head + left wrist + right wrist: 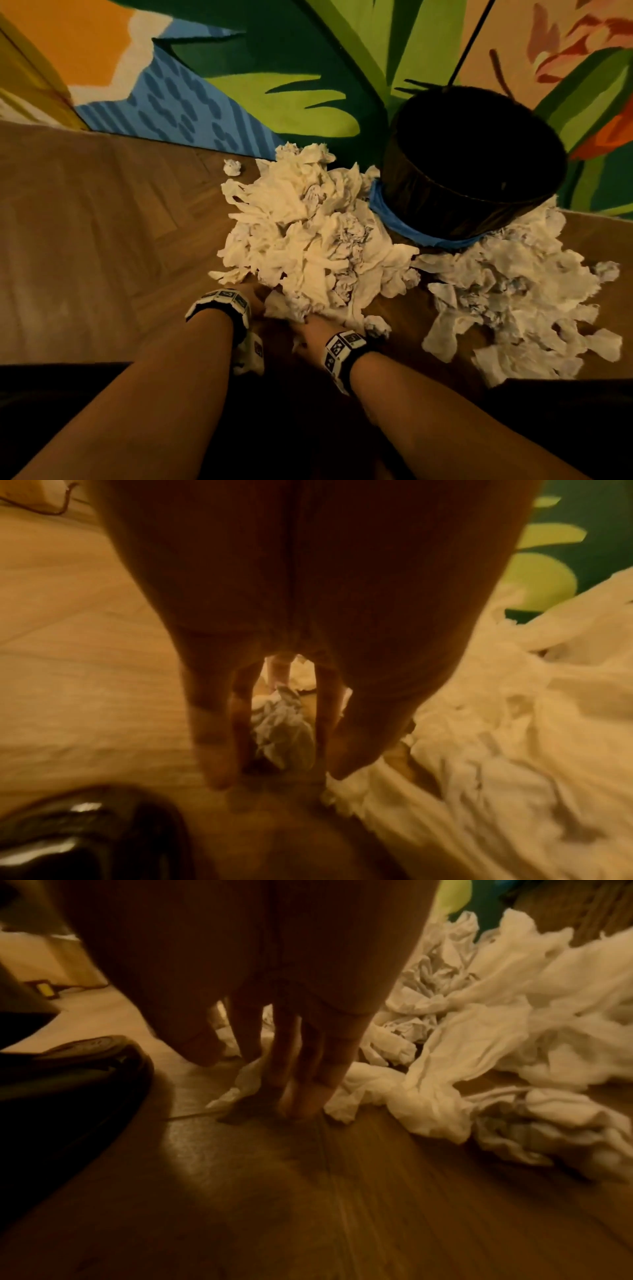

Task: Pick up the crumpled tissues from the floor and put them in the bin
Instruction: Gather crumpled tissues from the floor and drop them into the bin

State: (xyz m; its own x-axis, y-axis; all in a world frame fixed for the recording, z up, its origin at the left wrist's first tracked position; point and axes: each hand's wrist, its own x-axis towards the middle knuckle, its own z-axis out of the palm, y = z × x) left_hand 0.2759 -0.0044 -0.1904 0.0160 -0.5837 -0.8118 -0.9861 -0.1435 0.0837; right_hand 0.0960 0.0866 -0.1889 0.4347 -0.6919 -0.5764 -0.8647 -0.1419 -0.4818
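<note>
Both hands are down at the near edge of a big heap of crumpled tissues (308, 236) on the wooden floor (102, 212). The left hand (253, 294) has its fingers (212, 750) pointing straight down, slightly spread, tips at the floor; 1 crumpled tissue (284, 731) shows through the gap between them, but whether they grip it I cannot tell. The right hand (308, 329) likewise points its fingers (308, 1069) down, nearly straight and close together, tips touching the floor right beside the tissue edge, thumb apart; it holds nothing that shows. Beyond both hands and off to the right stands the bin (472, 164), black-lined with a blue band near its base, the heap touching it. A second spread of tissues (513, 301) lies to the right of the right hand. A small tissue ball (376, 327) sits just beside the right wrist.
</note>
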